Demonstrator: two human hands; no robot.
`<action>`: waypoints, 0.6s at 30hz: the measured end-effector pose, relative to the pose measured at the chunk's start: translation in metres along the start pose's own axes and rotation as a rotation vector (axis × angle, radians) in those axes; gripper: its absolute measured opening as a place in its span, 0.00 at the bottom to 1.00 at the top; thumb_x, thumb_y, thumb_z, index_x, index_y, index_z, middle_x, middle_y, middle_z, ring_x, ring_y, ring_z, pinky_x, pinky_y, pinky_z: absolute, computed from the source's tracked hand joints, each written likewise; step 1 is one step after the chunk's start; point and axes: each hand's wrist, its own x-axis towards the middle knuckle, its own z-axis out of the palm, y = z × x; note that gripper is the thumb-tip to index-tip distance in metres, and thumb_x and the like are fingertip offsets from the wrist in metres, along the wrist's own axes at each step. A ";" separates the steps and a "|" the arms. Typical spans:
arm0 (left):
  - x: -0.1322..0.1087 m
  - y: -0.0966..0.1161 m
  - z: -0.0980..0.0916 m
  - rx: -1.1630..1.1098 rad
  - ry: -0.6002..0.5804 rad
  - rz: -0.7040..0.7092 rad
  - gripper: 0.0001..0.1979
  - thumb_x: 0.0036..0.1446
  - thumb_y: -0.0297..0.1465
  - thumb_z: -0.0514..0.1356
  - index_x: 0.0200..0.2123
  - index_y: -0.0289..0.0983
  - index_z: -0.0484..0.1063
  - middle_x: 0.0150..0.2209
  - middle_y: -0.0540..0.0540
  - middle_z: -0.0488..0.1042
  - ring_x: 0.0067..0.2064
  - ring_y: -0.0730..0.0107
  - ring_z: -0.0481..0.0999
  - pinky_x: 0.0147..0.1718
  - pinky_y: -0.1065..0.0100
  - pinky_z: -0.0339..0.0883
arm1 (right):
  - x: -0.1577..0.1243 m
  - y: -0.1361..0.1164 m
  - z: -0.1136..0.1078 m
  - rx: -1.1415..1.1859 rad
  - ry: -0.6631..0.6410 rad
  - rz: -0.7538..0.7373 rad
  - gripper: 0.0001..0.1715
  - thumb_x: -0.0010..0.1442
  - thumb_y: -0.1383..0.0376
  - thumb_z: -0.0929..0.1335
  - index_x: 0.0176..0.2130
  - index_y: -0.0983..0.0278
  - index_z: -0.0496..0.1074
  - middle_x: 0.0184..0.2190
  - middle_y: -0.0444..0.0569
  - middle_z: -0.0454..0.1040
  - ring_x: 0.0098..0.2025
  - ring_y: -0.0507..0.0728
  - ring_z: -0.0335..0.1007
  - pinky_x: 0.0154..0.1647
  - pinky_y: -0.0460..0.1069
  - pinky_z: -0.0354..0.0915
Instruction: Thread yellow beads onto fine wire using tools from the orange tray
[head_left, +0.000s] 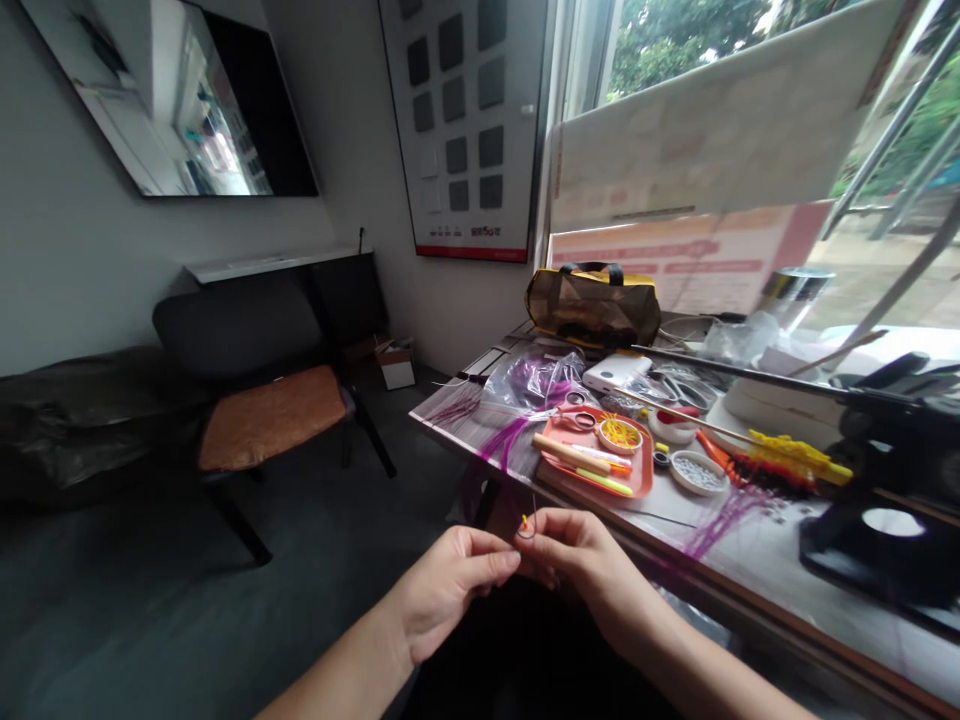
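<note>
My left hand (pixel 456 580) and my right hand (pixel 585 555) meet just in front of the table's edge. Between the thumb and forefinger of my right hand is a thin dark thread (pixel 535 505), bent into a small loop, with a tiny yellow and orange piece (pixel 525 522) at it. The fingers of my left hand are pinched together beside that loop; what lies between them is too small to make out. Beyond the hands, a salmon-pink tray (pixel 640 478) carries scissors (pixel 577 420), a wooden rod (pixel 574 454), pens and a dish of yellow strips (pixel 619 433).
Right of the tray stands a dish of small grey pieces (pixel 699 472). Purple strands (pixel 506 438) hang over the table's left edge. A black stand (pixel 885 540) and bundled yellow and red pieces (pixel 795 460) lie farther right. A mesh bag (pixel 592 305) sits behind; a chair (pixel 274 415) is left.
</note>
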 end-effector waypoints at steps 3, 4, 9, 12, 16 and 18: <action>0.002 -0.002 0.000 -0.016 -0.011 -0.010 0.11 0.34 0.31 0.71 0.22 0.30 0.77 0.21 0.48 0.72 0.23 0.80 0.60 0.24 0.76 0.52 | 0.000 0.001 0.000 0.001 0.003 0.002 0.16 0.41 0.58 0.75 0.21 0.68 0.71 0.13 0.39 0.63 0.18 0.46 0.51 0.19 0.44 0.43; 0.002 -0.002 0.000 -0.025 -0.009 -0.011 0.11 0.34 0.31 0.71 0.21 0.30 0.77 0.20 0.48 0.72 0.23 0.80 0.60 0.23 0.76 0.52 | 0.000 0.001 0.000 0.002 0.003 0.004 0.16 0.41 0.58 0.75 0.21 0.68 0.71 0.13 0.39 0.63 0.18 0.46 0.51 0.19 0.44 0.43; -0.001 0.001 0.004 -0.070 0.029 0.026 0.07 0.34 0.29 0.69 0.21 0.34 0.77 0.19 0.51 0.72 0.24 0.78 0.65 0.27 0.76 0.57 | 0.000 0.000 0.000 0.029 -0.004 0.003 0.15 0.43 0.59 0.74 0.22 0.68 0.71 0.14 0.39 0.63 0.18 0.46 0.51 0.19 0.43 0.45; -0.006 0.005 0.006 0.005 0.034 0.093 0.04 0.38 0.28 0.67 0.20 0.34 0.76 0.22 0.49 0.75 0.27 0.74 0.69 0.30 0.73 0.60 | -0.001 -0.002 -0.001 0.044 -0.010 -0.003 0.12 0.45 0.61 0.73 0.25 0.68 0.71 0.16 0.39 0.64 0.19 0.46 0.53 0.20 0.43 0.48; -0.010 0.009 0.006 0.366 0.131 0.305 0.06 0.44 0.28 0.62 0.19 0.35 0.74 0.19 0.51 0.71 0.25 0.72 0.66 0.28 0.71 0.59 | -0.005 -0.004 -0.004 0.061 0.040 -0.036 0.13 0.42 0.66 0.73 0.31 0.65 0.69 0.19 0.38 0.65 0.20 0.47 0.56 0.22 0.43 0.53; -0.011 0.009 0.006 0.632 0.220 0.466 0.07 0.47 0.28 0.61 0.19 0.36 0.73 0.20 0.50 0.71 0.27 0.70 0.67 0.29 0.69 0.59 | -0.009 -0.005 -0.004 0.037 0.093 -0.028 0.11 0.44 0.65 0.72 0.31 0.64 0.68 0.19 0.38 0.64 0.20 0.47 0.56 0.22 0.43 0.53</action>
